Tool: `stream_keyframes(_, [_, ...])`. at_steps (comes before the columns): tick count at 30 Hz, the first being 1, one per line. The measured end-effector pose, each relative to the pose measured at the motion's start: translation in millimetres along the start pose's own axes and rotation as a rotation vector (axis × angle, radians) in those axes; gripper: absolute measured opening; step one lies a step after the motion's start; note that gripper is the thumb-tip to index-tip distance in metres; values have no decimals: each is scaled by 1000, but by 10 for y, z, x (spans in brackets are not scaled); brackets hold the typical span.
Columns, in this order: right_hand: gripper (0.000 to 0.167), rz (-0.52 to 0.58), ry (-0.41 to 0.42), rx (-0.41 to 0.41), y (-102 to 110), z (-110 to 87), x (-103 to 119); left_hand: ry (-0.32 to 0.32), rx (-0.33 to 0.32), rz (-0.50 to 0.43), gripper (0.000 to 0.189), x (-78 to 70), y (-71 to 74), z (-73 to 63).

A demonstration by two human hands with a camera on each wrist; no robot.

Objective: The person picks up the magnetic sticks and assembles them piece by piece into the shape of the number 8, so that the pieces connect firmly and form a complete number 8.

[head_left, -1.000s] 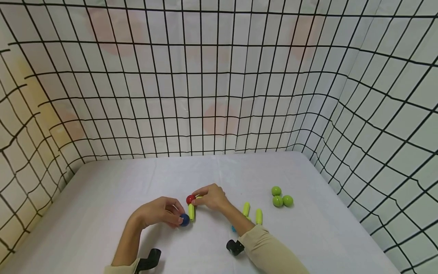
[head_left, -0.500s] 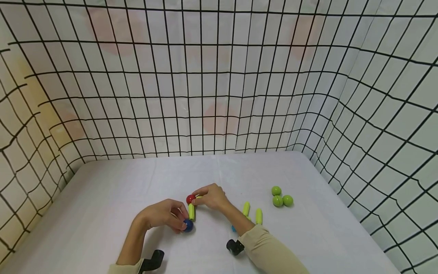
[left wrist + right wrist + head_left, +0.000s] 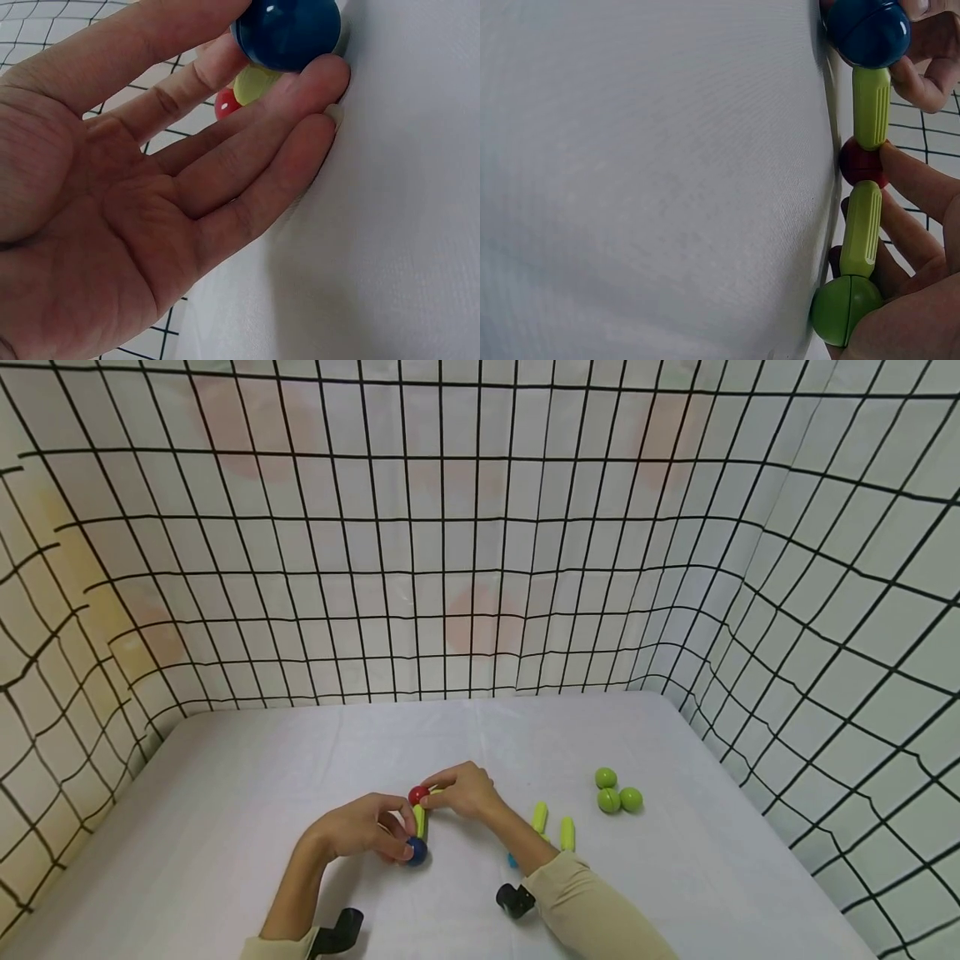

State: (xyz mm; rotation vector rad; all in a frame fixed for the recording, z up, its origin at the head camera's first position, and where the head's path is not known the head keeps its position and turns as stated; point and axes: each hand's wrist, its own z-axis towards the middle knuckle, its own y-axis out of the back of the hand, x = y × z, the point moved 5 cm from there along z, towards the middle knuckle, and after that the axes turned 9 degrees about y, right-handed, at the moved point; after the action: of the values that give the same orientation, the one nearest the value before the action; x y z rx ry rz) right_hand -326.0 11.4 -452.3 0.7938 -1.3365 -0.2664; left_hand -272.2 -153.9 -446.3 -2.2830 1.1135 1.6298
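Note:
My left hand [image 3: 360,828] pinches a dark blue ball [image 3: 417,852] near the middle of the table. The ball meets the near end of a yellow-green ribbed rod [image 3: 421,823]. At the rod's far end is a red ball [image 3: 417,795], which my right hand [image 3: 467,791] holds between thumb and fingers. In the right wrist view a second yellow-green rod [image 3: 861,229] runs from the red ball to a green ball [image 3: 846,309] beneath my right palm. The pieces form one line, blue to green, in that view. In the head view the right hand hides this green ball.
Several green balls [image 3: 608,800] lie together at the right of the white table [image 3: 712,877]. Nearer, beside my right forearm, are yellow-green rods [image 3: 567,833] and a partly hidden light blue piece [image 3: 512,861]. Black netting [image 3: 480,570] stands around the back and sides.
My left hand has moved slightly right and toward me with the blue ball, bringing it from beside the rod to the rod's near end. The right hand has stayed still.

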Motion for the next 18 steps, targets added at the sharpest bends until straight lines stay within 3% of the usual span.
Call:
stream_keyframes(11, [21,16,8,8,7,38,-29,-22,-3,21,31,-33,-15,18])
stream_keyframes(18, [22,13,22,39,20,42,-30,-74,6,51,29,-52,-49,6])
